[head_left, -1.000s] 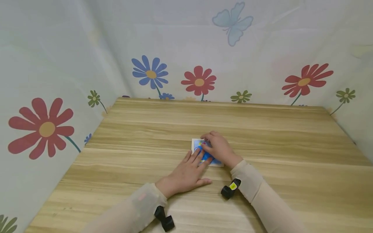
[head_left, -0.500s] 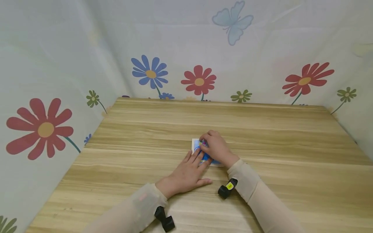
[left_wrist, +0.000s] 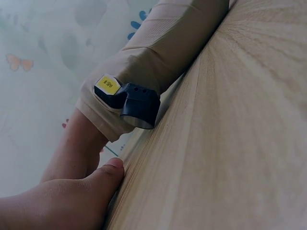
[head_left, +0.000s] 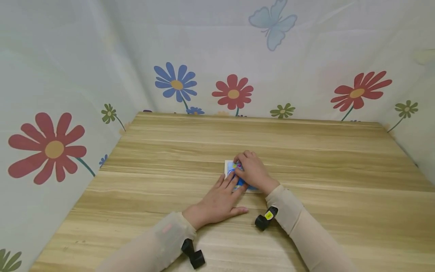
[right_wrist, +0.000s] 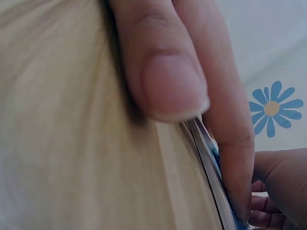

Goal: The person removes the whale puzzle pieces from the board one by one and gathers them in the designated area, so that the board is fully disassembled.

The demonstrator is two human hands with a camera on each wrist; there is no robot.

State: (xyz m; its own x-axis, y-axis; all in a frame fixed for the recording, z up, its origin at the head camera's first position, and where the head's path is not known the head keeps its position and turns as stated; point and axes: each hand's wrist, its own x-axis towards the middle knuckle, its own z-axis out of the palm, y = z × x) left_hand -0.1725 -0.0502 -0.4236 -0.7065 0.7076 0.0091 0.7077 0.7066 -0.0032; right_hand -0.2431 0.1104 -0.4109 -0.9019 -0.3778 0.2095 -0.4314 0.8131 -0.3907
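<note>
Here's the blue picture card (head_left: 241, 181), flat on the worktop, right under the fingertips of both hands, and much of it is covered! A pale border peeks out just past the left hand's fingertips, and yellow and pink marks show close beside the right hand's thumb. Down at worktop level, the right wrist view catches the card's thin edge running beneath a finger.

Look at the left hand (head_left: 217, 204): palm down, fingers wide and fairly straight, their tips resting across the card's near part. Its thumb sticks out sideways, off the card, nail big and close in the right wrist view.

And the right hand (head_left: 255, 170) comes in from the other side, over the card's far right part! Its fingers are bent and narrow, thumb and forefinger near each other; whether they pinch anything, I cannot tell, because the hand itself hides it. Its thumb sits right by the left fingertips.

Back from the fingers, both arms wear beige sleeves (head_left: 307, 230), each with a black wrist camera (head_left: 266, 220) at the cuff; the right one carries a yellow label (head_left: 269, 215).

All around the fingers spreads the wood-grain worktop (head_left: 170, 162). Well beyond them, a pale curtain (head_left: 136, 34) rises, with a red flower (head_left: 233, 93) straight ahead, a blue flower (head_left: 176, 84) to its left and a light-blue butterfly (head_left: 273, 24) high above.
</note>
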